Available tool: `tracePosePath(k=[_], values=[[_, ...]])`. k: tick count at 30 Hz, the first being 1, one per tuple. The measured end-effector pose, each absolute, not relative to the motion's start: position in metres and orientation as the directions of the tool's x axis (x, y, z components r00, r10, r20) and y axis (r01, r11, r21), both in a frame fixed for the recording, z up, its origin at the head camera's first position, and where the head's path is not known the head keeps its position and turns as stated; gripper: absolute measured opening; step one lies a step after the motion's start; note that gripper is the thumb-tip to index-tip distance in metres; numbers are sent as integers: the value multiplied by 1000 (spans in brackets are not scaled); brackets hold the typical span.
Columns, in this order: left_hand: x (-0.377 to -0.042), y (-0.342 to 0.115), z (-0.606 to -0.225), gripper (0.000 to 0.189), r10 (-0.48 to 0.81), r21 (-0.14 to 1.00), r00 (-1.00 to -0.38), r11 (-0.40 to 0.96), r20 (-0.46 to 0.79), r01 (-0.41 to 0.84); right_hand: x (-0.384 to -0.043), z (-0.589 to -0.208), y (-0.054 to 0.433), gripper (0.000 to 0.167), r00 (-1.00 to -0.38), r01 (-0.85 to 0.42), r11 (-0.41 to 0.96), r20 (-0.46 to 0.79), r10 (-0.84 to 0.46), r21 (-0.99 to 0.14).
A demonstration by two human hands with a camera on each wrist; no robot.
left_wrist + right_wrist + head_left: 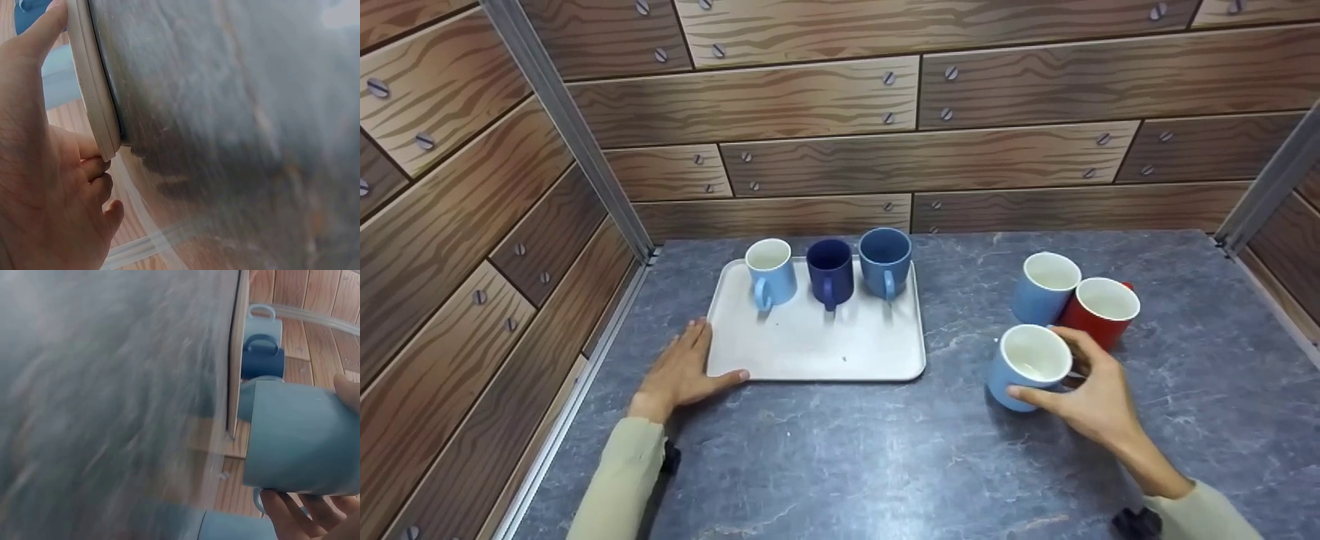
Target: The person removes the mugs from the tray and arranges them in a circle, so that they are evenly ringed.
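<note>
My right hand (1091,394) grips a light blue mug (304,439) with a white inside, thumb on its near side and fingers around the far side by the handle. The mug stays upright, close over the table. At the tray's near left corner rests my left hand (682,371), its thumb along the front rim and its fingers against the left side of the white tray (810,352). Along the tray's back stand a light blue mug (780,281), a navy mug (831,274) and a medium blue mug (886,262), handles toward me.
Just behind my right hand, a blue mug (1035,300) and a red mug (1091,319), both white inside, stand side by side on the grey marbled table (840,457). Wood-patterned walls (810,169) enclose the back and sides.
</note>
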State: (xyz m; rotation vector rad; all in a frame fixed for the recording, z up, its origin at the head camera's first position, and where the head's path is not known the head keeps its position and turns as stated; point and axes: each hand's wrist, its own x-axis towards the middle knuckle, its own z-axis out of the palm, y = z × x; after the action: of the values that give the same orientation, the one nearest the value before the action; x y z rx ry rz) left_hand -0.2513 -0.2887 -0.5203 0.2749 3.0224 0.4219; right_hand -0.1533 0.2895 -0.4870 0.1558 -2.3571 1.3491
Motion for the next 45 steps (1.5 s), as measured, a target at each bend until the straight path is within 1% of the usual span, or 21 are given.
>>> tracePosePath(k=[6,15,25,34,45], values=[[-251,-291,-519,128,187,275,-982,947,-40,169,-150,-489,311,89,-905,-238,568,393,165,-788],[-251,-292,-520,128,184,278,-982,947,-52,163,-149,-491,339,90,-901,-82,624,326,287,-777],[-251,-291,-521,129,176,283,-982,947,-64,151,-156,-493,357,98,-920,49,666,226,321,-744],[-249,-290,-521,128,177,285,-982,946,-65,152,-164,-496,361,105,-921,86,676,200,333,-732],[-250,-290,-521,127,191,280,-981,944,-40,173,-168,-498,362,105,-912,95,674,208,354,-732]])
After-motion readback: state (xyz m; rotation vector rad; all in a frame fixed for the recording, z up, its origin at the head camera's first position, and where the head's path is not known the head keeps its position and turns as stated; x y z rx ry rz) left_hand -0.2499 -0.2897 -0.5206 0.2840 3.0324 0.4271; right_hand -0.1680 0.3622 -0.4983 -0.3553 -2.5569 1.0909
